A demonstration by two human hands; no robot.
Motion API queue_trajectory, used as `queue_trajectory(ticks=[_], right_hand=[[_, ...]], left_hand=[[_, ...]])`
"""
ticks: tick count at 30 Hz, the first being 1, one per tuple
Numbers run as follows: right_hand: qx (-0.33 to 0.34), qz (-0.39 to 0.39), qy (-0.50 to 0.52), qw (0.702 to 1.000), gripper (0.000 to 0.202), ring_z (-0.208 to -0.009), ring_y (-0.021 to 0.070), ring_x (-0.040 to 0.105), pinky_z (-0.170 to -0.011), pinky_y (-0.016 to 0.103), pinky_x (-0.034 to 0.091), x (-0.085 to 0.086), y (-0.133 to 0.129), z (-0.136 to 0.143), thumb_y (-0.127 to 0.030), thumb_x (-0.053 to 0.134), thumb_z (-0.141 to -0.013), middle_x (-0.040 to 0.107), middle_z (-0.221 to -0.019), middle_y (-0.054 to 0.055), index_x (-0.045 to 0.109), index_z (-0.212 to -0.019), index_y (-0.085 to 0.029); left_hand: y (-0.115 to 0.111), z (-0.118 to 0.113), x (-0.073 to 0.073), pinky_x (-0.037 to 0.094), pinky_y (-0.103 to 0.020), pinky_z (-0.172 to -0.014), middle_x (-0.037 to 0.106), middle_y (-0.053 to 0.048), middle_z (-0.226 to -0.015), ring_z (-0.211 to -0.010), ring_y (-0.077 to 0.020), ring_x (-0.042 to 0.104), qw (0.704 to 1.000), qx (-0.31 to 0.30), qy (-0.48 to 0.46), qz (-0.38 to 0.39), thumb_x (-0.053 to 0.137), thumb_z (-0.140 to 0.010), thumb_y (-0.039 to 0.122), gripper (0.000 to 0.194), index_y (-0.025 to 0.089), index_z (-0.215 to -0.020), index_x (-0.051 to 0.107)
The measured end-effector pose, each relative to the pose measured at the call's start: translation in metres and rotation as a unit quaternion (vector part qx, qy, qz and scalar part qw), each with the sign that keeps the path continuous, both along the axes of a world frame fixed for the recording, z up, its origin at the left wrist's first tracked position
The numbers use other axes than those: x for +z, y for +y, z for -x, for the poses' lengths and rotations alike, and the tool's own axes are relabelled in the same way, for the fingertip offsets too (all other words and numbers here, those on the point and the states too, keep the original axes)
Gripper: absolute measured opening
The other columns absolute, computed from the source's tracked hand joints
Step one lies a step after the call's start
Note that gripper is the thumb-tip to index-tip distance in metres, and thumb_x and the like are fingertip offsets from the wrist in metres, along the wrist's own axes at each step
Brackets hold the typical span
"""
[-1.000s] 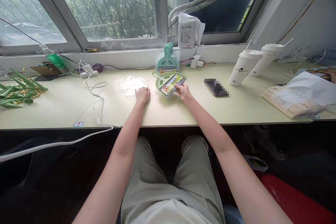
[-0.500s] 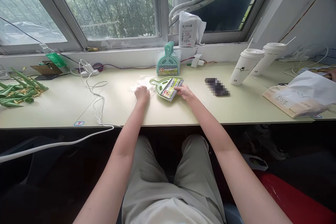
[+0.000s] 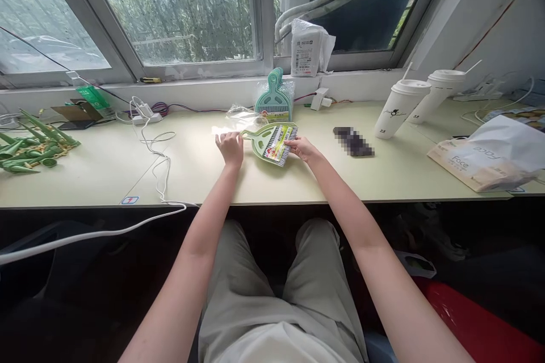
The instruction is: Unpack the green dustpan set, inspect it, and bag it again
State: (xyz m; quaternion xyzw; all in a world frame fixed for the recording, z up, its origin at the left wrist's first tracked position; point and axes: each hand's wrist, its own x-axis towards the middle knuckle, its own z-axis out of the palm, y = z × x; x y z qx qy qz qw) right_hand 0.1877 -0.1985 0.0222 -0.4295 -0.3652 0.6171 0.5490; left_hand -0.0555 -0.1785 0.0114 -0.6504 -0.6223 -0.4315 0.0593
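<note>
A small green dustpan-and-brush set (image 3: pixel 269 142) with a colourful label lies on the pale table, handle pointing left. My right hand (image 3: pixel 301 148) grips its right edge. My left hand (image 3: pixel 230 146) pinches the near edge of a clear plastic bag (image 3: pixel 239 121), which is lifted off the table just left of the set's handle. A stack of teal dustpan sets (image 3: pixel 273 100) in plastic stands upright against the window ledge behind them.
A white cable (image 3: pixel 154 154) trails over the table's front edge at left. Green cone-shaped pieces (image 3: pixel 29 144) lie far left. Two lidded white cups (image 3: pixel 399 108) with straws, a blurred dark object (image 3: pixel 353 142) and a paper bag (image 3: pixel 485 159) sit at right.
The dustpan set swung round and slid left, its handle now pointing at the bag. My left hand closed on the flat plastic bag and lifted its edge up.
</note>
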Motion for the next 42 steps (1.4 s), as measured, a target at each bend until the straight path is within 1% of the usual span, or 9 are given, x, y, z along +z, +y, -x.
queue_trajectory(ticks=[5,10,15,17,20,25,30,36,42], right_hand=[[-0.096,-0.029,0.052,0.994,0.019,-0.071,0.0127,0.072,-0.076,0.028,0.064,-0.011,0.006,0.006,0.005,0.062,-0.081,0.075,-0.082,0.002,0.063,-0.085,-0.014],[-0.08,-0.07,0.064,0.992,0.017,-0.075,0.0136,0.072,-0.083,0.03,0.064,-0.013,0.008,0.011,0.0,0.065,-0.08,0.075,-0.085,0.002,0.063,-0.085,-0.015],[-0.066,-0.129,0.072,0.987,0.019,-0.088,0.0176,0.073,-0.093,0.036,0.061,-0.006,0.002,0.017,-0.008,0.075,-0.076,0.075,-0.089,0.002,0.064,-0.088,-0.018],[-0.067,-0.146,0.077,0.984,0.022,-0.094,0.0196,0.072,-0.095,0.039,0.06,-0.003,-0.001,0.018,-0.013,0.079,-0.073,0.075,-0.093,0.002,0.064,-0.089,-0.019],[-0.063,-0.164,0.088,0.981,0.028,-0.099,0.0223,0.072,-0.096,0.042,0.06,-0.002,-0.002,0.019,-0.019,0.084,-0.069,0.075,-0.096,0.003,0.064,-0.089,-0.019],[-0.064,-0.158,0.069,0.983,0.034,-0.102,0.0255,0.07,-0.096,0.045,0.06,-0.006,0.0,0.027,-0.025,0.087,-0.065,0.075,-0.097,0.006,0.064,-0.088,-0.018],[-0.151,-0.16,0.074,0.973,0.035,-0.1,0.0233,0.07,-0.095,0.045,0.059,-0.011,0.001,0.038,-0.027,0.086,-0.066,0.074,-0.099,0.005,0.062,-0.09,-0.018],[-0.161,-0.148,0.068,0.974,0.036,-0.099,0.0225,0.069,-0.094,0.044,0.06,-0.011,0.003,0.039,-0.025,0.085,-0.065,0.073,-0.097,0.005,0.061,-0.091,-0.018],[-0.145,-0.171,0.056,0.973,0.036,-0.103,0.0217,0.069,-0.094,0.04,0.06,-0.005,0.0,0.035,-0.027,0.083,-0.068,0.072,-0.1,0.004,0.06,-0.094,-0.02]], left_hand=[[-0.003,-0.005,0.003,0.007,-0.05,-0.124,0.069,-0.008,-0.119,-0.124,-0.0263,0.051,0.996,-0.081,-0.004,-0.046,0.046,-0.095,0.024,0.029,0.024,-0.109,0.072],[-0.017,-0.018,0.012,0.004,-0.051,-0.125,0.067,-0.005,-0.125,-0.131,-0.0245,0.049,0.981,-0.179,-0.024,-0.064,0.051,-0.095,0.028,0.025,0.028,-0.105,0.073],[-0.036,-0.028,0.026,0.0,-0.056,-0.123,0.042,-0.005,-0.154,-0.152,-0.0293,0.018,0.968,-0.163,-0.172,-0.077,0.066,-0.087,0.041,0.044,0.031,-0.13,0.061],[-0.034,-0.025,0.029,0.008,-0.055,-0.124,0.03,-0.008,-0.161,-0.154,-0.0295,0.01,0.941,-0.134,-0.296,-0.09,0.067,-0.086,0.048,0.068,0.03,-0.147,0.043],[-0.02,-0.017,0.032,0.027,-0.045,-0.12,0.035,-0.011,-0.158,-0.151,-0.0252,0.025,0.856,-0.189,-0.479,-0.033,0.057,-0.091,0.056,0.072,0.03,-0.152,0.03],[-0.006,-0.021,0.023,0.051,-0.035,-0.099,0.066,-0.012,-0.128,-0.119,-0.0243,0.063,0.726,-0.367,-0.553,0.182,0.071,-0.084,0.046,0.058,0.018,-0.132,0.056],[-0.017,-0.038,0.013,0.055,-0.033,-0.093,0.069,-0.011,-0.124,-0.112,-0.0242,0.067,0.683,-0.441,-0.495,0.307,0.077,-0.079,0.04,0.053,0.017,-0.125,0.064],[-0.021,-0.036,0.012,0.05,-0.038,-0.102,0.063,-0.012,-0.136,-0.12,-0.0266,0.063,0.678,-0.453,-0.478,0.326,0.076,-0.081,0.04,0.055,0.018,-0.129,0.061],[-0.023,-0.039,0.01,0.051,-0.041,-0.1,0.061,-0.012,-0.138,-0.122,-0.028,0.062,0.624,-0.506,-0.481,0.352,0.073,-0.083,0.04,0.053,0.022,-0.131,0.06]])
